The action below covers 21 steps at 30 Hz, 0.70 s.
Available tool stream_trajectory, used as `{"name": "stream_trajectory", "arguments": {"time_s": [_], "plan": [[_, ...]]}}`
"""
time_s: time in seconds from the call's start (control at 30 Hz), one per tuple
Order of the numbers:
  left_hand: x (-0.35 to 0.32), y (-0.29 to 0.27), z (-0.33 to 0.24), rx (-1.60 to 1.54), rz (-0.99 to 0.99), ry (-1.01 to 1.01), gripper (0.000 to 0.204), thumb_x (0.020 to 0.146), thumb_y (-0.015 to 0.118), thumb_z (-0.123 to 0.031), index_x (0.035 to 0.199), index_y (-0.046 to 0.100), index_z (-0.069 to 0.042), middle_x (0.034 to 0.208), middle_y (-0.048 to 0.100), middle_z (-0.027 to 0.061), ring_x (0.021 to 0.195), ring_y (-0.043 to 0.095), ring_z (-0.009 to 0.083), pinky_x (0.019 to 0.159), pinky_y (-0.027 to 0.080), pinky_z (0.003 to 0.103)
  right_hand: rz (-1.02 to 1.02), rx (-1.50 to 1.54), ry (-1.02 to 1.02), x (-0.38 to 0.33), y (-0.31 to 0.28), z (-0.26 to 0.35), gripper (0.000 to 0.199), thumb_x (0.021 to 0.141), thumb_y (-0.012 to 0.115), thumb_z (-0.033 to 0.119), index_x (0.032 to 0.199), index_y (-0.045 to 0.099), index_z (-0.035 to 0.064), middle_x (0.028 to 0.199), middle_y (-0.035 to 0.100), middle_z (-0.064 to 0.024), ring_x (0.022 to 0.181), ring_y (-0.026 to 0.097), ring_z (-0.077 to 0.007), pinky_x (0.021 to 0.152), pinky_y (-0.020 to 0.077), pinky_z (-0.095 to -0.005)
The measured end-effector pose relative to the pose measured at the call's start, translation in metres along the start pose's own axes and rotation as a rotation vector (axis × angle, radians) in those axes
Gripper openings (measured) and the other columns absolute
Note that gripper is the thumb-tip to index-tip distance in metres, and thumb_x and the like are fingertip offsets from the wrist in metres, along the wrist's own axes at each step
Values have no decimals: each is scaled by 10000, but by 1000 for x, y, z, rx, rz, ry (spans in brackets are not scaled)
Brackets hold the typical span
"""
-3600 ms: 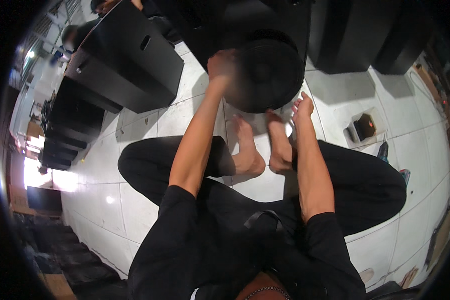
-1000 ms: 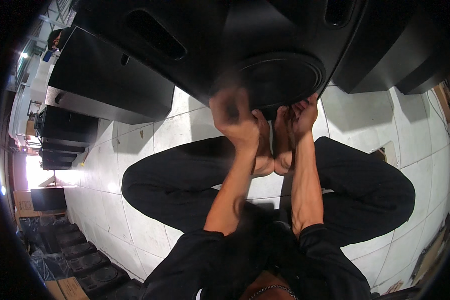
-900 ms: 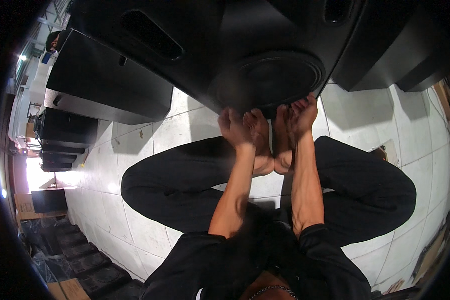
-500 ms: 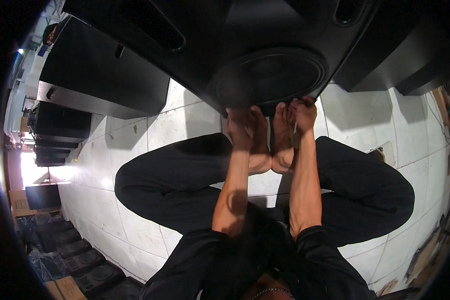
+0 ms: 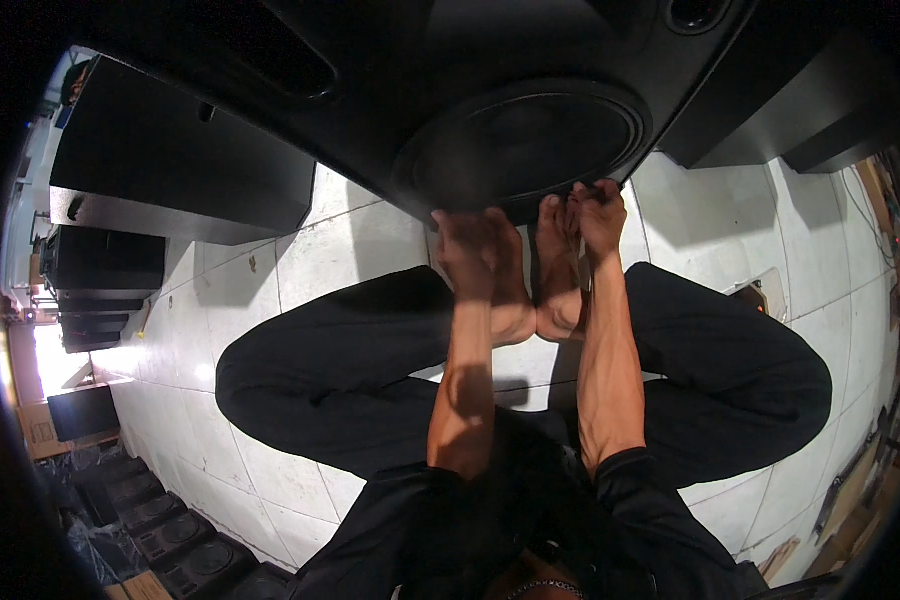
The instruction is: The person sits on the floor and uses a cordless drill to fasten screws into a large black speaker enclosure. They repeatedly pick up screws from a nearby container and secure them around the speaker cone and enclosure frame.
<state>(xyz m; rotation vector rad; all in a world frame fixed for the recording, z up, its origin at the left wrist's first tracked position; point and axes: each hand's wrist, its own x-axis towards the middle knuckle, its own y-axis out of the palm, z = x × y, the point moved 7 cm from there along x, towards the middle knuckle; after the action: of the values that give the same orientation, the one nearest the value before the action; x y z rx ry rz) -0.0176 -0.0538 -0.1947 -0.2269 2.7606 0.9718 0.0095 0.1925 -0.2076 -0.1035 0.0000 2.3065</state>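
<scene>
A large black speaker cabinet stands in front of me, with a round woofer low on its face. At its lower left edge my left hand is closed, its fingers curled against the cabinet and partly lost in shadow. My right hand closes at the lower right edge, with fingers bent and a dark gap between them. Between my hands, my two bare feet point at the cabinet's base, toes close to it. What lies under the fingertips is hidden.
Another black cabinet stands to the left, with more behind it. Further dark cabinets are at the right. Several small speakers line the lower left. A pale object with a dark opening lies by my right knee on white tiles.
The whole view has shifted slightly, with the cabinet and feet a little further up and left. Both hands stay at the cabinet's lower edge.
</scene>
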Motion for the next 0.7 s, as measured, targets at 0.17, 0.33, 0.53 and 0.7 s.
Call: {"name": "stream_trajectory", "arguments": {"time_s": [0.17, 0.33, 0.53, 0.7], "plan": [[-9, 7, -21, 241, -112, 119, 498, 1009, 383, -476, 806, 585, -68, 691, 554, 8, 617, 537, 107, 564, 439, 229, 30, -70, 46, -8, 3, 11, 219, 842, 688, 97, 981, 567, -22, 821, 671, -92, 716, 633, -133, 634, 503, -259], [-13, 16, -28, 256, -79, 117, 496, 1008, 389, -472, 828, 602, -61, 702, 567, 9, 627, 552, 113, 571, 446, 228, 22, -103, 9, -3, 1, 8, 214, 848, 684, 91, 978, 564, -30, 820, 671, -92, 708, 637, -132, 628, 510, -257], [-9, 9, -26, 226, -105, 124, 475, 1002, 422, -460, 815, 595, -60, 722, 579, 18, 640, 564, 115, 581, 455, 231, 29, -45, -4, -8, 3, 8, 211, 846, 683, 91, 968, 569, -38, 809, 677, -111, 714, 650, -149, 640, 515, -264], [1, 0, -4, -78, -105, -11, 479, 996, 433, -469, 846, 594, -44, 761, 598, 29, 688, 581, 122, 625, 469, 248, 7, -8, -41, -5, 3, 2, 209, 841, 661, 87, 977, 578, -50, 773, 695, -129, 712, 660, -170, 650, 507, -280]]}}
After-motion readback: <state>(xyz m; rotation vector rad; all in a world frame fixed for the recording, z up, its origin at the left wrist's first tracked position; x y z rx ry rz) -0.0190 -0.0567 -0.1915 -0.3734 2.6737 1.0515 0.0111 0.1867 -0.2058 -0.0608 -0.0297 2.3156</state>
